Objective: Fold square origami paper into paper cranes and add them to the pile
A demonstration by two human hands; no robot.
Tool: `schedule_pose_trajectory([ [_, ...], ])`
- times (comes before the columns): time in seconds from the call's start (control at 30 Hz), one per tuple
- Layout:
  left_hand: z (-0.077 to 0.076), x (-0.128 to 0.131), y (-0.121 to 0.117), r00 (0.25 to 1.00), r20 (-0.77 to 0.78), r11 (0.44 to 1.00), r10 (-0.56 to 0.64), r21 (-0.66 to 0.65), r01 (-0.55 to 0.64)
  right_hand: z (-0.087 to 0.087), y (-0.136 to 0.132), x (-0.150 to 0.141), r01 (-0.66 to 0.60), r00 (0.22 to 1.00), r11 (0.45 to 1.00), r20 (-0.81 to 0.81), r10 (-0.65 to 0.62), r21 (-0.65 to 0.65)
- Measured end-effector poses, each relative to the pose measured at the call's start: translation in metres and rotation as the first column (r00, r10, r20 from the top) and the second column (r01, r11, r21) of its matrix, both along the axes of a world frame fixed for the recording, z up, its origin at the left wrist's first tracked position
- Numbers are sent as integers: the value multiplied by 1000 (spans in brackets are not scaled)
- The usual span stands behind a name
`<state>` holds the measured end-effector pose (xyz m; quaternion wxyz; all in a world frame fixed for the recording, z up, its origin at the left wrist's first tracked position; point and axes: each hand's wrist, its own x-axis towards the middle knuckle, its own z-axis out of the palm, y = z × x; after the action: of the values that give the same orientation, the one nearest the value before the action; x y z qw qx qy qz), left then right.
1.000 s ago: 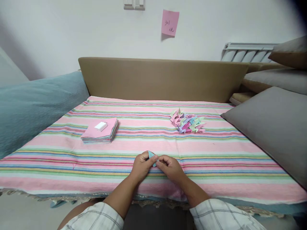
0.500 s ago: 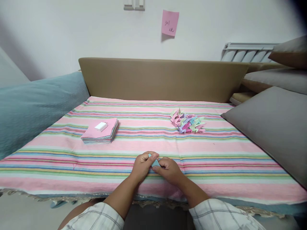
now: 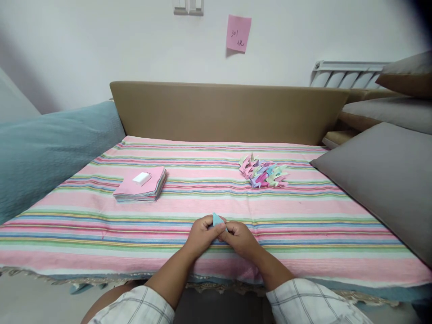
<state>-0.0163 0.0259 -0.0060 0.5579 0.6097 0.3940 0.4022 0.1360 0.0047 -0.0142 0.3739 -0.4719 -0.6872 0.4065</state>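
Note:
A small folded piece of light-blue paper (image 3: 218, 219) is pinched between both hands, low in the middle of the view. My left hand (image 3: 204, 233) grips it from the left, its thumb lying across the front. From the right, my right hand (image 3: 240, 239) closes on the lower right edge with thumb and forefinger. One pointed corner of the paper sticks up above the thumbs; the rest is hidden by fingers. Farther back lies a heap of folded paper cranes (image 3: 263, 172) in pink, purple, blue and green. At the left, a stack of square paper sheets (image 3: 157, 186) has a pink top.
A white charger plug (image 3: 141, 178) rests on the paper stack. Beneath everything spreads a striped cloth (image 3: 202, 157). Grey cushions (image 3: 381, 175) border the right side, a blue-covered armrest (image 3: 60, 144) the left, and a brown backrest (image 3: 229, 112) the back. A pink note (image 3: 238, 33) sticks to the wall.
The blue paper has turned in my fingers, so a point now stands up above the thumbs. My left thumb has moved lower, closer to the right one.

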Motion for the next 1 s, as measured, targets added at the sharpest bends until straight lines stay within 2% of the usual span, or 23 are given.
schedule_pose_trajectory([
  [0.17,1,0,-1,999,0,999,47,-5,-47,-5,1,-2,22,992,995,119,-34,98],
  [0.3,1,-1,-2,999,17,999,41,-32,-40,-6,1,-2,22,991,991,131,-40,134],
  [0.37,1,-1,-1,999,31,999,33,-43,-32,-4,1,-2,12,996,996,84,-20,92],
  [0.47,-1,-1,0,996,91,998,-1,-55,6,1,0,0,-8,999,999,-49,5,-47],
  [0.57,-2,-2,1,988,148,998,-32,-54,41,5,-1,2,-1,988,992,-151,-18,-128],
  [1.0,-2,-2,1,990,135,999,37,-9,-37,2,1,3,-36,985,991,-174,14,-127],
])
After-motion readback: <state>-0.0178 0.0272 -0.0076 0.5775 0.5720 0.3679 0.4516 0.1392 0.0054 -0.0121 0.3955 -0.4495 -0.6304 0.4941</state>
